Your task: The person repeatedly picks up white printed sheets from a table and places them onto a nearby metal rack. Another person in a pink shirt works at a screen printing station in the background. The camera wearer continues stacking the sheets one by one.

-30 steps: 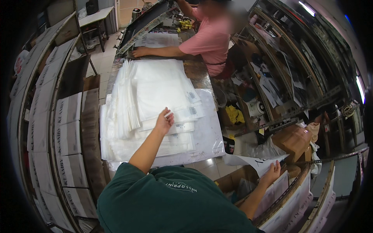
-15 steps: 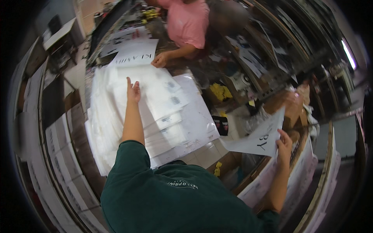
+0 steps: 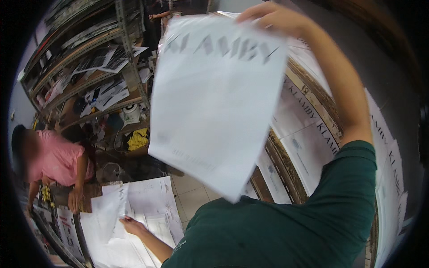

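Head view: right hand (image 3: 272,18) is pinching the top edge of a large white flat mailer bag (image 3: 214,94), long axis hanging down from the fingers. Left hand (image 3: 132,224) is resting, fingers loosely curled, grip unclear, on the white bag stack (image 3: 143,210) on the surface, lower left, well apart.

The person wears a dark green short-sleeved T-shirt (image 3: 286,232) of plain, soft fabric, with a small pale printed marking near the lower left of the chest. The right sleeve (image 3: 353,165) ends in a neat hemmed edge at the upper arm, and both forearms are bare. No watch, ring or glove shows on the right hand (image 3: 272,18) or the left hand (image 3: 132,225)
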Demonstrator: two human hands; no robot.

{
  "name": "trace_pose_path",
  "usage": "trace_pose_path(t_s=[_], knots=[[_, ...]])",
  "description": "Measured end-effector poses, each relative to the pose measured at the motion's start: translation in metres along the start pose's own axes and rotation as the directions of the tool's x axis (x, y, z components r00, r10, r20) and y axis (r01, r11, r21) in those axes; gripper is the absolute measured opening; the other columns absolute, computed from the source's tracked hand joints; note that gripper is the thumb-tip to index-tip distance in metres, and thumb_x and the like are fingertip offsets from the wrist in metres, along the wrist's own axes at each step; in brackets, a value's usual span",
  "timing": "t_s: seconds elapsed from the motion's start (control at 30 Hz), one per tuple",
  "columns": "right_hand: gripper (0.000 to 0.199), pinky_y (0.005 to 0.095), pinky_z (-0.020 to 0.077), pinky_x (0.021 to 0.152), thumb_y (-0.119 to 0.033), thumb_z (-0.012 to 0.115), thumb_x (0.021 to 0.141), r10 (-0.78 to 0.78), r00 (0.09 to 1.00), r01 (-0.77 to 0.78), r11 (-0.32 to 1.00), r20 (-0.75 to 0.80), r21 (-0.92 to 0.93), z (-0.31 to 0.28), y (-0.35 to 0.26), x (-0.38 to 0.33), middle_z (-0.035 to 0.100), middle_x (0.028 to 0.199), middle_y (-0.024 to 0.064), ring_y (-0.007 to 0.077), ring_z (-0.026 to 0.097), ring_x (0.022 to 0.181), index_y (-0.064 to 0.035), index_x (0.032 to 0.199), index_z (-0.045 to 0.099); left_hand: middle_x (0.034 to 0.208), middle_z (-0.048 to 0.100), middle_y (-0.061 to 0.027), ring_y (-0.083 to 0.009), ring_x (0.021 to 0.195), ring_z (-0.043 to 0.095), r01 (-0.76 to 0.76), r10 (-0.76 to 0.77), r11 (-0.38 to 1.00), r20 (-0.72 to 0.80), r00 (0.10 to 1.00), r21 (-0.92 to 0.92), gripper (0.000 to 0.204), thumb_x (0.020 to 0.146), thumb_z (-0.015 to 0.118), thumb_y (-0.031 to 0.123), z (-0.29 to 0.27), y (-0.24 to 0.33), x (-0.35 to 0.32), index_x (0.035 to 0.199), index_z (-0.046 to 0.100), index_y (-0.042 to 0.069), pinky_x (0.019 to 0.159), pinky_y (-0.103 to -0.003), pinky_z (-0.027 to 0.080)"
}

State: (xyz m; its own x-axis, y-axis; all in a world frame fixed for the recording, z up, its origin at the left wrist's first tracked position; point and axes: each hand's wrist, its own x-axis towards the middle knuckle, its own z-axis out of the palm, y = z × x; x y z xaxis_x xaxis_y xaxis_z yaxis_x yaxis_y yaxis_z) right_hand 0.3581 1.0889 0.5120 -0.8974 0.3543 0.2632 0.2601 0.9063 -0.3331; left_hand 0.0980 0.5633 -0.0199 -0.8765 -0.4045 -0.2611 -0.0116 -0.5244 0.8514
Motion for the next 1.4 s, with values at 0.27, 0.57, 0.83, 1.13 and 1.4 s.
trace_pose_path(t_s=[0.27, 0.57, 0.83, 1.13, 1.4], knots=[[0.024, 0.0225, 0.0374, 0.058, -0.008, 0.044, 0.080, 0.438, 0.694, -0.502, 0.863, -0.571, 0.051, -0.231, 0.282, -0.205, 0.058, 0.085, -0.0020, 0.0073, 0.046, 0.068, -0.0103, 0.098, 0.060, 0.076, 0.051, -0.0056, -0.0101, 0.066, 0.049, 0.247, -0.224, 0.967, 0.257, 0.940, -0.059, 0.032, 0.089, 0.049, 0.026, 0.130, 0.018, -0.196, 0.090, 0.049, -0.006, 0.063, -0.019, 0.043], [0.025, 0.0290, 0.0425, 0.073, 0.002, 0.052, 0.066, 0.674, 0.510, -0.808, 0.589, -0.534, -0.028, -0.189, 0.367, -0.268, 0.061, 0.088, 0.0075, 0.0177, 0.054, 0.083, -0.0053, 0.088, 0.062, 0.075, 0.049, -0.0038, -0.0075, 0.064, 0.049, 0.446, -0.414, 0.895, 0.341, 0.844, -0.015, 0.028, 0.089, 0.048, 0.027, 0.163, 0.016, -0.254, 0.089, 0.049, -0.001, 0.060, -0.016, 0.044], [0.025, 0.0288, 0.0426, 0.069, 0.001, 0.050, 0.065, 0.669, 0.449, -0.855, 0.513, -0.592, -0.068, -0.180, 0.398, -0.306, 0.060, 0.086, 0.0094, 0.0188, 0.054, 0.081, -0.0054, 0.086, 0.063, 0.075, 0.050, -0.0029, -0.0071, 0.064, 0.050, 0.548, -0.488, 0.836, 0.505, 0.712, 0.033, 0.025, 0.089, 0.048, 0.026, 0.185, -0.003, -0.267, 0.086, 0.049, 0.001, 0.058, -0.014, 0.045], [0.030, 0.0336, 0.0413, 0.085, -0.002, 0.048, 0.068, 0.691, 0.431, -0.890, 0.431, -0.581, -0.147, -0.184, 0.376, -0.311, 0.058, 0.103, 0.0146, 0.0273, 0.056, 0.096, -0.0145, 0.089, 0.065, 0.078, 0.054, -0.0044, -0.0064, 0.066, 0.053, 0.567, -0.501, 0.819, 0.585, 0.638, 0.084, 0.023, 0.088, 0.049, 0.023, 0.199, -0.015, -0.265, 0.086, 0.052, 0.000, 0.056, -0.013, 0.047], [0.032, 0.0356, 0.0387, 0.088, -0.004, 0.042, 0.072, 0.732, 0.374, -0.914, 0.187, -0.569, -0.361, -0.200, 0.343, -0.263, 0.054, 0.113, 0.0135, 0.0269, 0.050, 0.105, -0.0080, 0.100, 0.059, 0.077, 0.056, -0.0073, -0.0092, 0.065, 0.056, 0.621, -0.553, 0.779, 0.561, 0.617, 0.086, 0.025, 0.087, 0.050, 0.022, 0.214, -0.005, -0.283, 0.085, 0.052, -0.003, 0.058, -0.014, 0.051]])
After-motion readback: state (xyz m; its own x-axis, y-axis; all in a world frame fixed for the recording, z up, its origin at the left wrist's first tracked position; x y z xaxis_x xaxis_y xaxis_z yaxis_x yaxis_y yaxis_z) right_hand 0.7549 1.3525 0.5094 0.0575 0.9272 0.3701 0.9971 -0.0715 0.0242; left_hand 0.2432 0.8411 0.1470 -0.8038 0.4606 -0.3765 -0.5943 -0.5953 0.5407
